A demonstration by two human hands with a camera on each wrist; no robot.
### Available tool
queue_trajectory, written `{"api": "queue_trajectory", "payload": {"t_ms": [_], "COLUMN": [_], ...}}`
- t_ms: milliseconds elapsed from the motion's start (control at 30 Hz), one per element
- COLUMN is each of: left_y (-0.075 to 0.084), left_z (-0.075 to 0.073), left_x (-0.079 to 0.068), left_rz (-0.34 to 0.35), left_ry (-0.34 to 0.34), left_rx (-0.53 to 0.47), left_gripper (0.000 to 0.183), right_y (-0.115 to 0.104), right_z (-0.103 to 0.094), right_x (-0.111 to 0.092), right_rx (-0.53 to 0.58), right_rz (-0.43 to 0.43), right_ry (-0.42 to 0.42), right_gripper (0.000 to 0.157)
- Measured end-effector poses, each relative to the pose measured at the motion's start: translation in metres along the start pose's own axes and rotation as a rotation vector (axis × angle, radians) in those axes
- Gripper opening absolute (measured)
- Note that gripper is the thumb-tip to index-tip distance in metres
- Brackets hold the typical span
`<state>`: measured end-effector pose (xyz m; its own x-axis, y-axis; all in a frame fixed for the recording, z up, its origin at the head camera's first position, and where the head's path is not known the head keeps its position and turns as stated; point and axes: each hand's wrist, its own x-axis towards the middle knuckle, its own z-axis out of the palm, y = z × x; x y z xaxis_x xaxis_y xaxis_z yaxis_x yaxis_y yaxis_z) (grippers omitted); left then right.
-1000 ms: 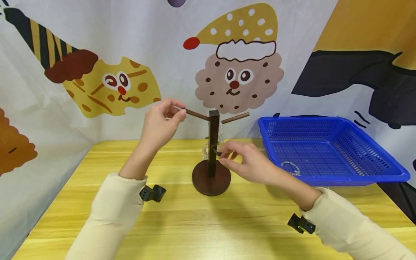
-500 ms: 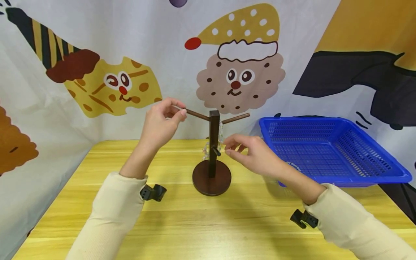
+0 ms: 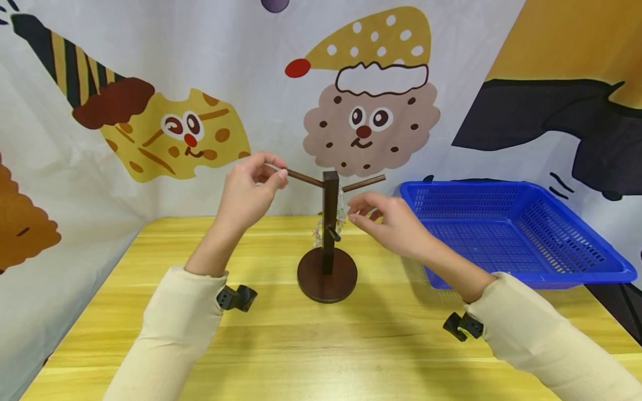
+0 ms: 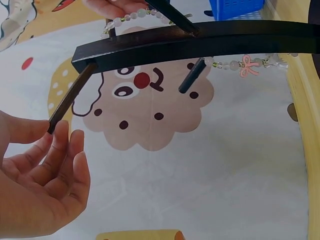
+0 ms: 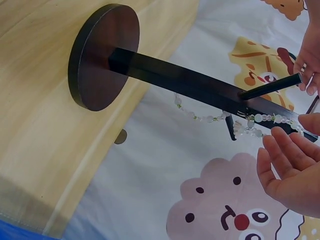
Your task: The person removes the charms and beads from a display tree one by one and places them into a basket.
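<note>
A dark wooden stand [image 3: 329,217] with a round base [image 3: 327,284] and several pegs stands upright on the table. My left hand [image 3: 248,189] pinches the tip of its upper left peg [image 3: 305,177] between thumb and fingers. Beside the upright, my right hand [image 3: 388,223] has loosely bent fingers with nothing seen between them. Close to those fingertips a clear beaded bracelet [image 5: 272,118] hangs from the upper right peg [image 3: 365,182]; whether they touch it, I cannot tell. Another bead bracelet, with a pink bow charm [image 4: 247,65], hangs lower on the left. A short front peg [image 3: 334,234] is bare.
A blue plastic basket [image 3: 526,275] stands at the table's right; my right forearm covers its near left corner. Behind the yellow wooden table [image 3: 301,345] hangs a white cloth [image 3: 271,111] with cartoon prints.
My right hand has left the front peg, moving right and then up beside the upper right bracelet. The left hand keeps its pinch on the upper left peg.
</note>
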<state>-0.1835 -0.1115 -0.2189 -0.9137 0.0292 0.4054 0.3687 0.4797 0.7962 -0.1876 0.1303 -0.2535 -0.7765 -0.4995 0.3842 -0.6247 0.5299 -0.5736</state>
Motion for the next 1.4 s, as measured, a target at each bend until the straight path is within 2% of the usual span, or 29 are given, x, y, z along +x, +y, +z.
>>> {"api": "queue_trajectory", "payload": {"t_ms": [333,733,1400], "left_y": [0.001,0.001,-0.001], "left_z": [0.001,0.001,0.000], "left_x": [0.000,0.000,0.000], "left_rz": [-0.013,-0.018,-0.019], "left_ry": [-0.002,-0.003,-0.004], "left_rx": [0.008,0.013,0.009], "left_gripper": [0.011,0.011,0.011], "right_y": [0.002,0.002,0.002], "right_z": [0.009,0.014,0.009], "right_x": [0.006,0.011,0.012], "right_rx": [0.015,0.010,-0.049], "right_rz": [-0.019,0.001,-0.015], "right_ry": [0.037,0.053,0.072], "right_gripper": [0.015,0.013,0.010]}}
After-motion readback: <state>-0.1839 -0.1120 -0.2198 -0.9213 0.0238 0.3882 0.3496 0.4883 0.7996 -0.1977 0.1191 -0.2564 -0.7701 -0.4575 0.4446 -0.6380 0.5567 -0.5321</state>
